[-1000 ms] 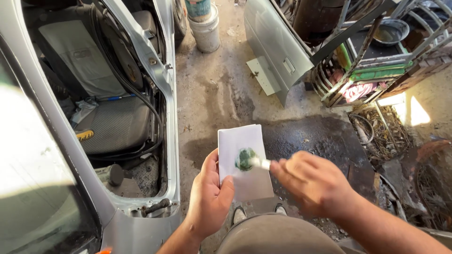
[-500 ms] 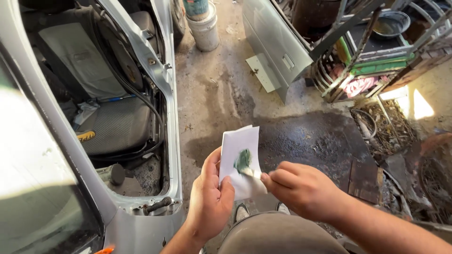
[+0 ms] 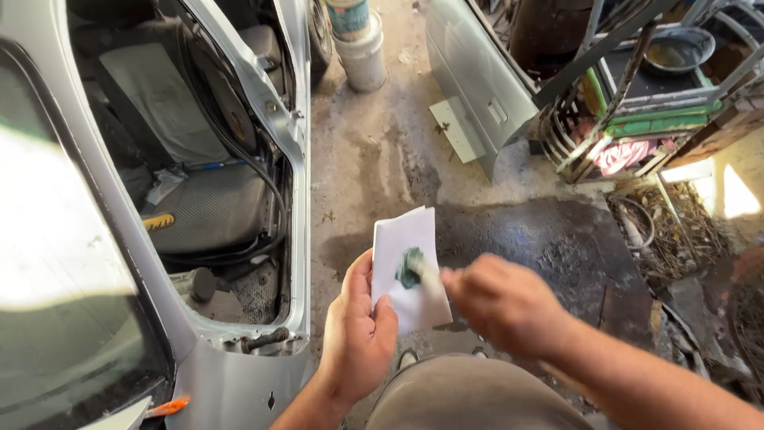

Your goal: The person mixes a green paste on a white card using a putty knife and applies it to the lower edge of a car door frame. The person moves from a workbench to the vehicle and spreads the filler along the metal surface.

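- Head view: the left hand (image 3: 358, 334) grips a white folded sheet (image 3: 404, 267) by its lower edge, holding it above the stained concrete floor (image 3: 374, 159), beside the open door frame (image 3: 298, 207) of a silver car.
- Right hand (image 3: 501, 306) is clenched around a blurred light tool (image 3: 426, 279), too smeared to identify, whose tip sits on a green dab (image 3: 409, 267) on the sheet.
- Risk, as I judge it: the sheet has only one-hand support, so firm strokes could buckle it and drop green paste onto the floor or trousers.
- Against the half-second-earlier picture, the right hand sits higher and the sheet looks flatter.
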